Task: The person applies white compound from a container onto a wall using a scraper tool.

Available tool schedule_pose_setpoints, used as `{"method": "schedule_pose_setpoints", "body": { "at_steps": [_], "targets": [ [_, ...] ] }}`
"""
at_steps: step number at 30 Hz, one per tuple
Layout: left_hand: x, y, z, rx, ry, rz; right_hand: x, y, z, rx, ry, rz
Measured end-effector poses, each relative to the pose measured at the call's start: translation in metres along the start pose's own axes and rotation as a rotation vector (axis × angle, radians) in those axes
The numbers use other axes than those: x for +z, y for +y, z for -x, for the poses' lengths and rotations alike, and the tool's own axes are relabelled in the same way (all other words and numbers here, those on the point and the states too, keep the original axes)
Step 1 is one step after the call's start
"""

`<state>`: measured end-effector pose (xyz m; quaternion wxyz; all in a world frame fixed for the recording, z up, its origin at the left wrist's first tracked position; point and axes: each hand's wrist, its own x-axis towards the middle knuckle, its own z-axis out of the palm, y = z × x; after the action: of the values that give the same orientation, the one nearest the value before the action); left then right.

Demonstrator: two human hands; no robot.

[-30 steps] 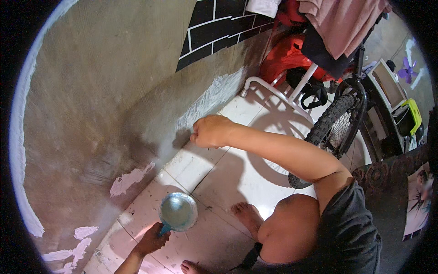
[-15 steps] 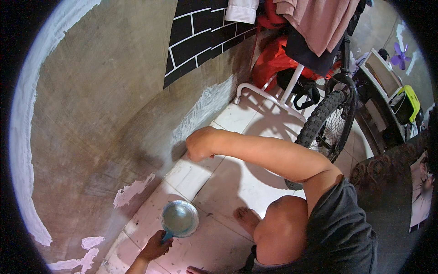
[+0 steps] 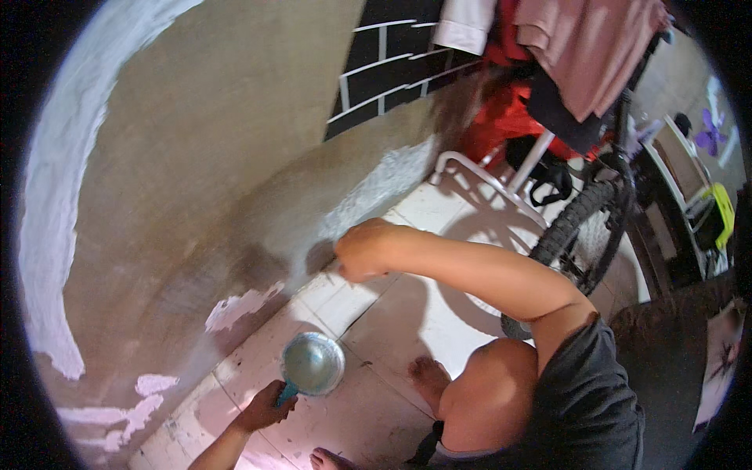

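Low in the head view, my left hand is closed round the blue handle of a round dipper with pale liquid inside. My right hand is at the foot of the brownish wall, its fingers curled in near a rough white patch; whatever it holds is hidden behind the fingers. The wall also carries flaking pinkish-white patches and a long white band at the left. My bare foot and bent knee are on the right of the dipper.
White floor tiles run along the wall. At the back right stand a white rack draped with clothes, red bags, a bicycle wheel and shelving with a yellow-green object. Black brick-patterned covering is on the wall above.
My right hand has moved a little down along the wall base and stays curled. My left hand still holds the dipper in much the same place. The view has shifted slightly.
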<state>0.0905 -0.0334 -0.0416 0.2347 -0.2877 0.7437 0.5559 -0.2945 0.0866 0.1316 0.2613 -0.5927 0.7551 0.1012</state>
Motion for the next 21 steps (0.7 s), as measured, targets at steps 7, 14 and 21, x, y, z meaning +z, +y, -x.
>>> {"method": "schedule_pose_setpoints", "body": {
  "at_steps": [7, 14, 21],
  "targets": [
    [-0.001, -0.013, -0.002, 0.004, 0.025, -0.045, -0.004, 0.0, 0.008, -0.055, 0.056, 0.018],
    [-0.001, 0.01, 0.003, 0.001, -0.035, -0.089, 0.014, 0.016, 0.003, -0.198, 0.223, -0.078],
    [0.002, 0.003, 0.009, -0.061, -0.059, -0.105, 0.019, 0.011, -0.011, -0.198, 0.105, -0.198]
  ]
}}
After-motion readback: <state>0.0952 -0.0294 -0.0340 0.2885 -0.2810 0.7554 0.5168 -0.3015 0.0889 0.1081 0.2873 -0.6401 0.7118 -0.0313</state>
